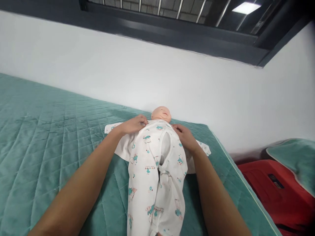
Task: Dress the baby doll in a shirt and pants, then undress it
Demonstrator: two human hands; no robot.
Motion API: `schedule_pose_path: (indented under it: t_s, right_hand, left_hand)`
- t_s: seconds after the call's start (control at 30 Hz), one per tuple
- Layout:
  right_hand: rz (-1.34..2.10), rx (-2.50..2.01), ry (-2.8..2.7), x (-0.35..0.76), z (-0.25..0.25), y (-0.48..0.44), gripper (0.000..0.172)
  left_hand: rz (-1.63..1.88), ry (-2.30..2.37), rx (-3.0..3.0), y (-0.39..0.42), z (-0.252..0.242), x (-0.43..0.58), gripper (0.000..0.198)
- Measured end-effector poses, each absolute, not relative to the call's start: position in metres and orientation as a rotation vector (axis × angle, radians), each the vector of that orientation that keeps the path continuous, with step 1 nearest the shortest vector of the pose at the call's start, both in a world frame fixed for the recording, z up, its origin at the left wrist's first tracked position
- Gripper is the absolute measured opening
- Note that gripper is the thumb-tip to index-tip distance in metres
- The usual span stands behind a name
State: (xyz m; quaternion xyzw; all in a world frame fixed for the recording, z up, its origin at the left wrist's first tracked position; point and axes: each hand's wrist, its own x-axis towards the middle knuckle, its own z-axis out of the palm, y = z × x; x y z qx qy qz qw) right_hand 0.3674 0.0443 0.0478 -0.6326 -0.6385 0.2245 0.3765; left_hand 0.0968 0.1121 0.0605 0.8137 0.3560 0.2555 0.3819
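Apparently, with the left hand (135, 124) and right hand (185, 135) curled narrowly, the white patterned trousers (144, 167) are being touched at both sides of their upper edge; whether cloth is being pinched cannot be told. They are being worn high on the face-up doll (161, 113), which is being supported by a green quilted cover (61, 141), and could be left crooked by uneven tugging.

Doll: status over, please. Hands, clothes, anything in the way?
Left hand, right hand at upper end of trousers. Doll on its back on mat. Wall beyond it.
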Motion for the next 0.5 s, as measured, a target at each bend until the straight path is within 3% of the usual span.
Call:
schedule_pose_path:
  t_s: [0.23,0.5]
  right_hand:
    - [0.709,-1.546,-1.812,0.378,0.058,0.042,0.037]
    - [0.297,-1.868,-1.662,0.366,0.052,0.062,0.036]
  left_hand:
    - [0.783,0.902,1.815,0.112,0.056,0.097,0.025]
    - [1.032,1.206,1.623,0.123,0.039,0.116,0.018]
